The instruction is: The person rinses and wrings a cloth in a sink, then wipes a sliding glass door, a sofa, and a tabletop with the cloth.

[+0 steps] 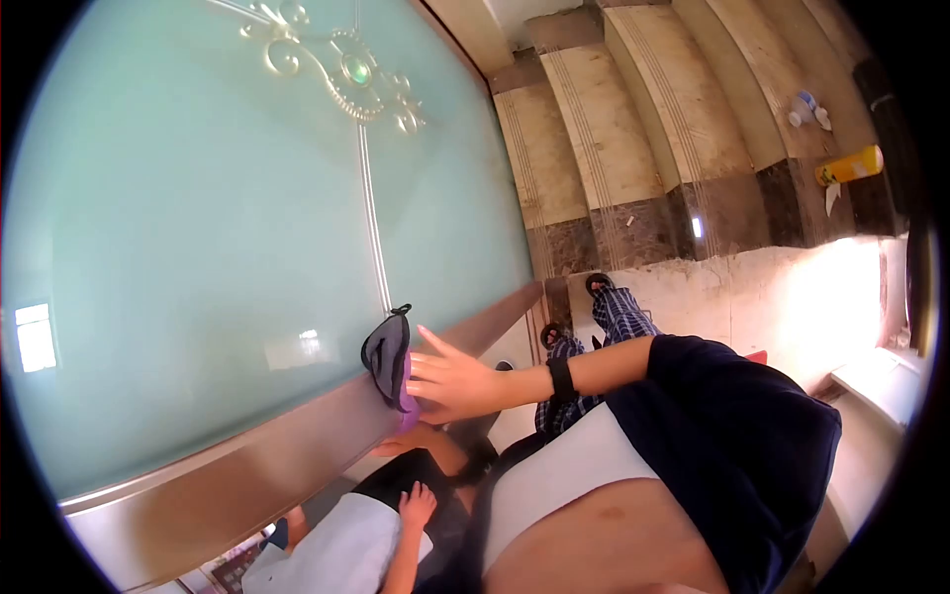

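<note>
A folded grey and purple cloth (388,354) with black edging and a small hanging loop lies against the metal frame of a glass door. My right hand (445,381), with a black band at the wrist, grips it from the side; the index finger stands apart and points upward. Just below, my left hand (408,441) is at the purple lower end, its fingers bent and partly hidden by the cloth and my right hand. Behind the cloth spreads the pale green glass (218,247), with a silver scroll ornament (346,74) and a thin silver line.
Stone stairs (633,119) rise beside the door. On them lie a yellow can (851,166) and a crumpled plastic bottle (807,109). Plaid trouser legs (623,312) and dark sandals show on the floor. Another person in a white shirt (336,549) is close by at lower left.
</note>
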{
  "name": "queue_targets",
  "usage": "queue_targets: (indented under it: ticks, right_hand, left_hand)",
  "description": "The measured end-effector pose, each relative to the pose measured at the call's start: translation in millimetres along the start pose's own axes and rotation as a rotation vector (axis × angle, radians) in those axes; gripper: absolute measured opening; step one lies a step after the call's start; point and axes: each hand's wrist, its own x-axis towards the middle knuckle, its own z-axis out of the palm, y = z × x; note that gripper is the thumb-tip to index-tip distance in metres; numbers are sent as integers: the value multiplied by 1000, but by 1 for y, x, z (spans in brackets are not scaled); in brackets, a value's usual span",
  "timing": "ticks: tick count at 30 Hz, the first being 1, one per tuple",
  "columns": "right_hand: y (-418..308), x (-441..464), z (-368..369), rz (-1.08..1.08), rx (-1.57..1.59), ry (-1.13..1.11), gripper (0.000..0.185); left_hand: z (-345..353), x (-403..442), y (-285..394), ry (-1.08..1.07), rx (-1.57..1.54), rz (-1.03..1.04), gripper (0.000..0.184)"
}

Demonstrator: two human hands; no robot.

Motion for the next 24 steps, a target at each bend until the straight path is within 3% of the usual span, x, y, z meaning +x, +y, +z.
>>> queue_targets:
  ticks: [1, 2, 3, 4, 7, 9, 10, 13, 14, 17, 20, 23, 24]
  right_hand:
    - [-3, 0, 1, -3, -9, 37, 49]
    - [-4, -2, 4, 39, 4, -12, 51]
    - [-5, -2, 4, 44, -5, -4, 52]
    - [-7, -1, 3, 48, -12, 7, 52]
    - [-14, -1, 9, 89, -43, 15, 54]
    - [-13, -5, 15, 98, -108, 78, 57]
    - [-14, -5, 15, 91, -142, 102, 56]
    - [-4, -26, 29, 175, -200, 140, 52]
    - [-4, -34, 33, 219, -277, 162, 49]
    - [-11, -37, 33, 304, -188, 177, 43]
    - [-23, -32, 28, 321, -307, 124, 43]
    - [-54, -3, 31, 236, -283, 317, 46]
    - [-63, 10, 28, 111, -366, 310, 50]
  left_hand:
    - [-3, 0, -8, -30, -152, -67, 50]
    - [-29, 10, -14, -164, -98, -81, 49]
    - [7, 8, -23, -91, -120, 52, 44]
    - [51, 21, -35, 14, -38, 345, 40]
    - [360, 74, -42, 489, 352, 1573, 30]
    - [454, 89, -35, 599, 372, 1994, 29]
    - [439, 92, -31, 501, 441, 1940, 26]
    - [416, 84, -25, 608, 991, 1978, 22]
    - [402, 89, -19, 455, 1040, 1996, 20]
    - [399, 90, -13, 170, 943, 2068, 13]
    - [385, 98, 0, 71, 964, 2088, 13]
    - [395, 88, 16, 33, 832, 2343, 14]
    - [405, 81, 21, 83, 732, 2413, 16]
